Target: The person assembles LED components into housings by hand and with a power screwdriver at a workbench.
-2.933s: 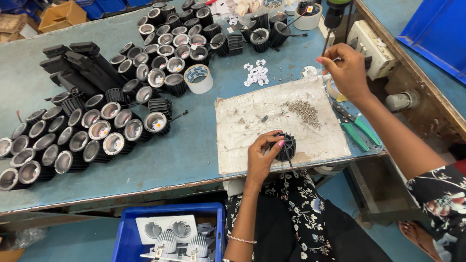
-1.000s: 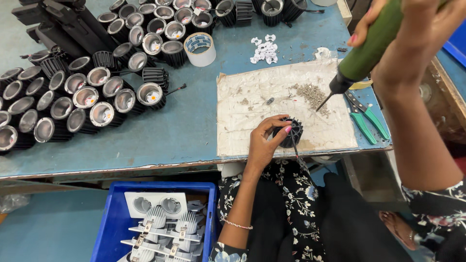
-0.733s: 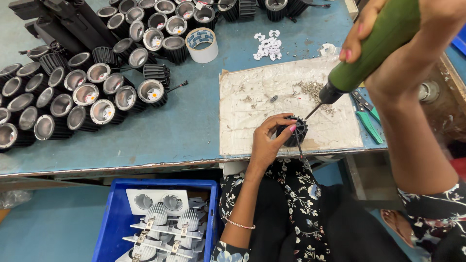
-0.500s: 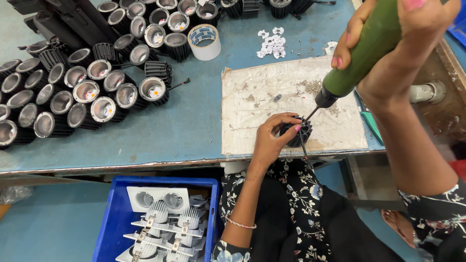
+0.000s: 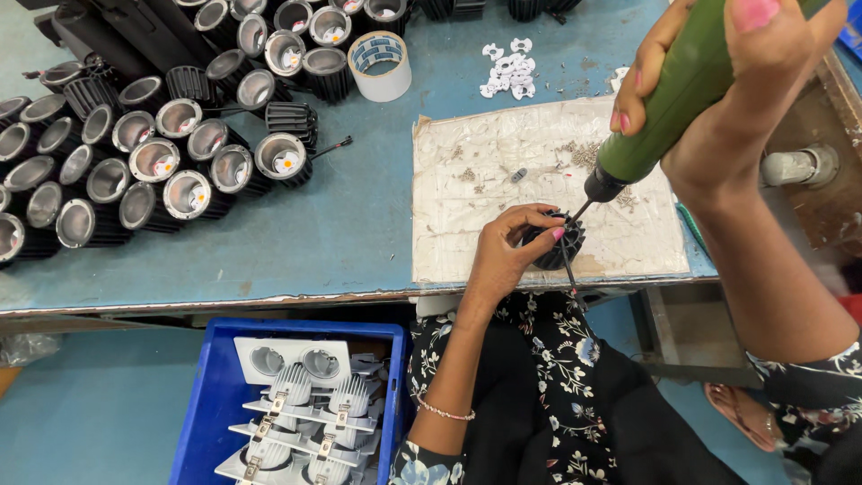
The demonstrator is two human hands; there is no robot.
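Grip: right hand [image 5: 718, 108] wrapped around green electric screwdriver [image 5: 669, 99]; left hand [image 5: 507, 251] clasping black finned lamp housing [image 5: 561, 242].
Table: blue table [image 5: 359, 216], across the upper frame.
Mat: worn pale mat [image 5: 485, 180], right of centre, under the housing.
Crate: blue crate [image 5: 206, 404], lower left, holds grey fittings.
Screwdriver: long axis slants from upper right down to lower left, bit tip at the housing.
Housing: lower centre-right, at the mat's near edge.
Tape: roll of tape [image 5: 378, 65], top centre.

black finned lamp housing [image 5: 558, 244] | on mat edge | green screwdriver [image 5: 669, 99] tilted, tip in it
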